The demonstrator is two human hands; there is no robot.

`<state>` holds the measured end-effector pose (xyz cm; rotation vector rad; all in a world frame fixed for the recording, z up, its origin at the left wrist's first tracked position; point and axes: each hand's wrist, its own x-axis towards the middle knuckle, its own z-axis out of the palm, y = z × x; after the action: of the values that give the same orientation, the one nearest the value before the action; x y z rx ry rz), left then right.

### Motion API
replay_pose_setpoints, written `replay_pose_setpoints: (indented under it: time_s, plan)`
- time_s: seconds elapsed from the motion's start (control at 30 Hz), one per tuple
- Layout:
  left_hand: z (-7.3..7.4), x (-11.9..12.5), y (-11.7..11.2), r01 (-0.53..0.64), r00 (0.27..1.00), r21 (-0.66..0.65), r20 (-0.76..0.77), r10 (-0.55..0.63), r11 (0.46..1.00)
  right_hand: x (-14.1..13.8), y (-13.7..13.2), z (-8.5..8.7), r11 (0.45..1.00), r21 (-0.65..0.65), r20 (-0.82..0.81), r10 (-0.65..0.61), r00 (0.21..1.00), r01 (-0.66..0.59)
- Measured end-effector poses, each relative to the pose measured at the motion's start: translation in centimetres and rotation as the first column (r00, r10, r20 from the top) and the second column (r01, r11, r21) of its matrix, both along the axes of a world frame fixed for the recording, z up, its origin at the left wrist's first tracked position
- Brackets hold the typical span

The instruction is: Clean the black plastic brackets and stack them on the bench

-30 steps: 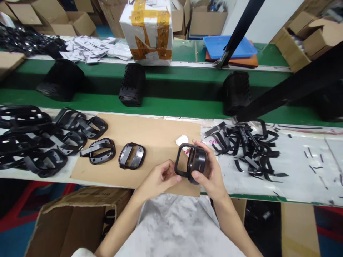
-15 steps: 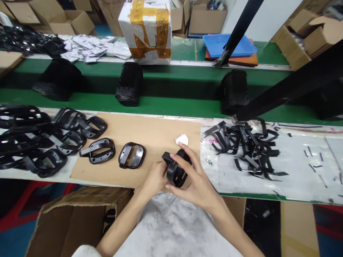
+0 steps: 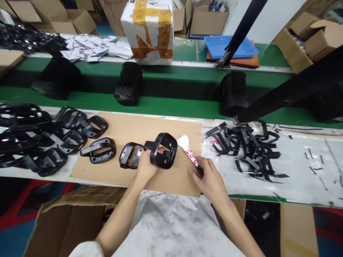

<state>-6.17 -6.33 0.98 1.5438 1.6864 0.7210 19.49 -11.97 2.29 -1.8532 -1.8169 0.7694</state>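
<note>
My left hand [image 3: 147,167] is closed around a black plastic frame [image 3: 155,154] with a crossing strap, and holds it tilted up above the cardboard sheet. A similar black frame [image 3: 130,156] lies just left of that hand, partly covered by it. On the right, my right hand [image 3: 211,180] has its fingers round the dark handle end of a white-headed tool [image 3: 189,152]. Pink marks run along the tool's white shaft, and its head lies on the cardboard. Its exact kind I cannot make out.
Several black frames [image 3: 43,160] are piled at the left beside the cardboard sheet [image 3: 171,184]. Loose black straps [image 3: 248,144] lie heaped at the right. Behind, a green conveyor [image 3: 179,96] carries black housings [image 3: 128,84]. A dark metal post [image 3: 281,85] slants across the right side.
My right hand has let go of the black frame and moved right to the white-headed tool's handle. My left hand has shifted left and up with the frame, which is now turned face-on.
</note>
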Motion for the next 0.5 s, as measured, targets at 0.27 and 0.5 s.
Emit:
replay_pose_setpoints:
  time_s: [0.27,0.5]
  plan:
    - [-0.7,2.2,4.3,0.145,0.891,0.029,-0.438,-0.118,0.989,2.8,0.2,0.9,0.994,-0.095,-0.08,-0.069,0.994,0.061]
    - [-1.2,4.0,6.8,0.223,0.837,0.136,-0.534,-0.118,0.965,1.9,-3.7,0.2,0.877,-0.435,-0.501,-0.423,0.755,0.204]
